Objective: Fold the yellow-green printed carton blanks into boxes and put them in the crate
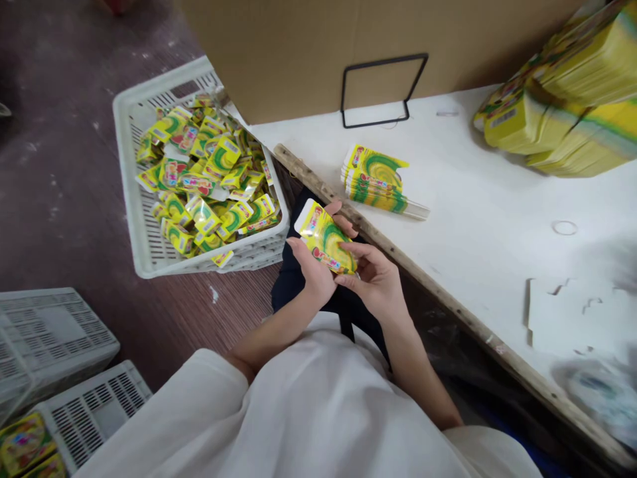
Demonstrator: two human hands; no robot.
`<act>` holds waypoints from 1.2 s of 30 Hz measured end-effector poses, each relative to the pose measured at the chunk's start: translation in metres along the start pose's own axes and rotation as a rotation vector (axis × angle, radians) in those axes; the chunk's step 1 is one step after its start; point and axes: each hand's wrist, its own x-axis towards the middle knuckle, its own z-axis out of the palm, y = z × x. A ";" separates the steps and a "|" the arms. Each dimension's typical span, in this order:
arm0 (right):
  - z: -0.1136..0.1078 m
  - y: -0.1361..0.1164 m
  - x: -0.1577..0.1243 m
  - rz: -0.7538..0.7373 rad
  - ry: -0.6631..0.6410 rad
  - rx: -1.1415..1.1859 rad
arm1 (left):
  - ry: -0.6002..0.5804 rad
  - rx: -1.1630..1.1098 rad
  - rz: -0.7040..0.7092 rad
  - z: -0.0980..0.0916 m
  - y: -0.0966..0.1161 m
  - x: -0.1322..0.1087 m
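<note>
Over my lap, beside the table edge, both hands hold one small yellow and green printed carton [326,238]. My left hand [318,262] wraps round it from below, thumb on the near side and fingertips showing past the far side. My right hand [374,275] pinches the carton's right end between thumb and fingers. A white flap sticks out at its upper left end. Just beyond my hands, a small stack of flat cartons [375,176] lies fanned on the white table [462,219]. To the left, a white plastic basket [206,262] is heaped with folded cartons [204,179].
Bundled flat cartons [562,126] pile up at the table's back right. A black wire stand [343,99] is in front of a large cardboard box [293,60]. A rubber band [565,228] and white card sheets [572,315] lie rightward. Grey crates [64,332] stand on the floor, lower left.
</note>
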 end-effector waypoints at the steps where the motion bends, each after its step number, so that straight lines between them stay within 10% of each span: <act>1: 0.002 -0.001 -0.002 0.006 -0.006 0.021 | 0.013 -0.035 -0.007 0.000 0.001 0.001; 8: 0.011 0.004 -0.007 0.020 -0.029 -0.134 | 0.026 -0.028 0.018 -0.014 -0.003 0.010; 19: -0.035 -0.031 0.001 -0.235 0.217 -0.423 | -0.148 0.166 -0.056 -0.039 -0.013 0.005; 27: -0.047 -0.064 -0.002 -0.537 -0.085 -0.969 | -0.706 0.611 -0.049 -0.043 0.061 0.034; 33: -0.028 -0.039 -0.003 -0.400 0.352 -0.650 | -0.646 1.019 0.095 -0.033 0.038 0.003; 36: -0.023 -0.027 0.001 -0.131 0.253 -0.242 | -0.682 1.008 0.204 -0.035 0.027 -0.005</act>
